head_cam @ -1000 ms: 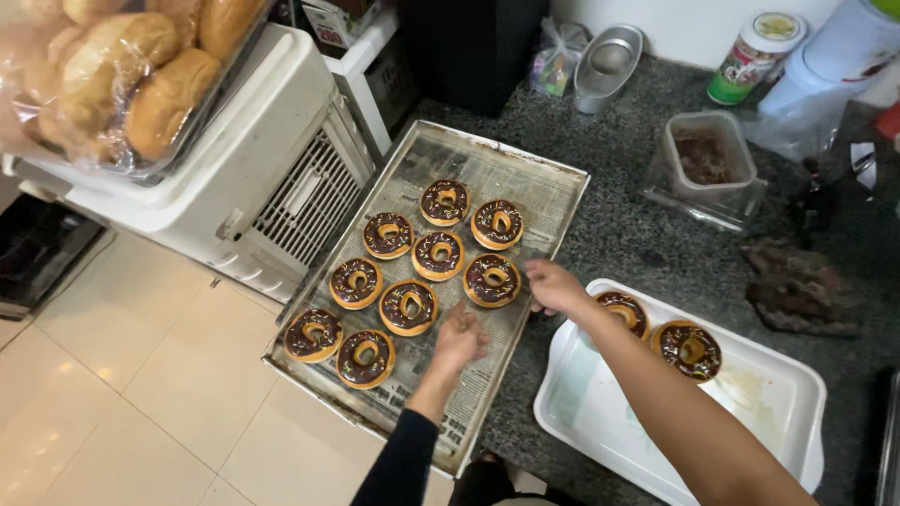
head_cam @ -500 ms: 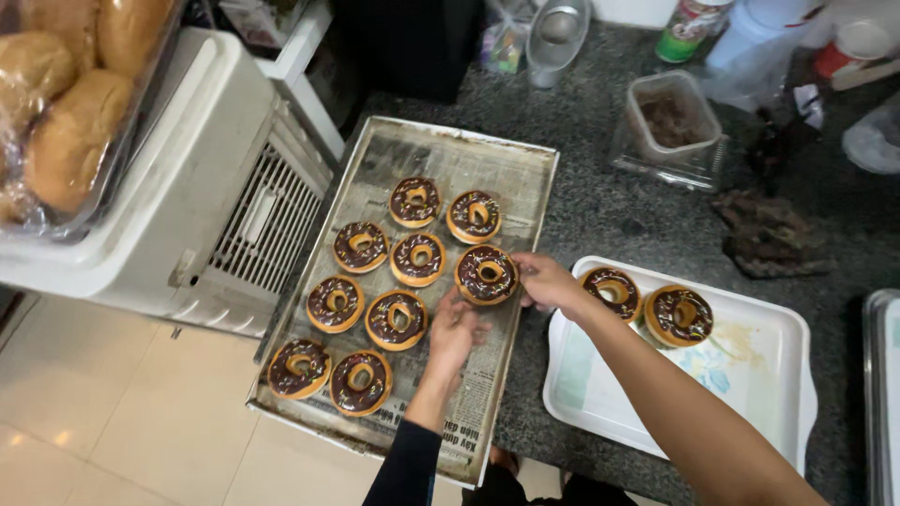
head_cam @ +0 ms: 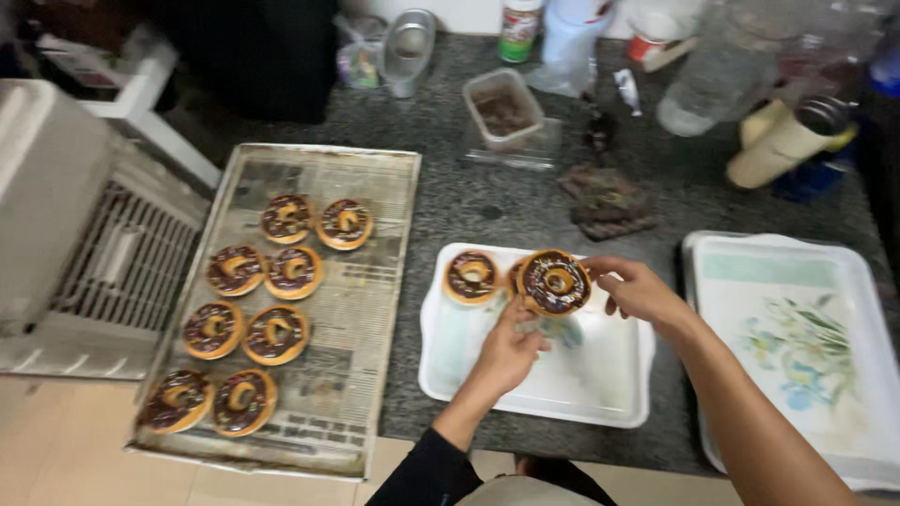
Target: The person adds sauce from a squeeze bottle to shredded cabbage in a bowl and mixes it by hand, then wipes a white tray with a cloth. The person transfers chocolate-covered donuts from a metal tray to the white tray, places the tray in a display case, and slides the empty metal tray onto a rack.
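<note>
I hold a chocolate-glazed donut [head_cam: 555, 281] with sprinkles over the small white tray [head_cam: 572, 394]. My right hand [head_cam: 639, 292] grips its right edge. My left hand [head_cam: 506, 354], in a dark sleeve, supports it from below with the fingertips. One glazed donut [head_cam: 472, 276] lies at the tray's far left, and another is mostly hidden behind the held one. On the left, a metal baking tray [head_cam: 375, 244] lined with newspaper carries several more glazed donuts [head_cam: 281, 272] in pairs.
A larger white tray with a floral print [head_cam: 797, 337] lies to the right on the dark stone counter [head_cam: 450, 206]. At the back stand a clear tub of brown topping [head_cam: 503, 110], a metal scoop [head_cam: 408, 47], bottles and jars. A white appliance [head_cam: 84, 244] sits far left.
The donut picked from the baking tray's right side has been carried right and now hangs over the small white tray. Both hands moved with it, and the view shifted right.
</note>
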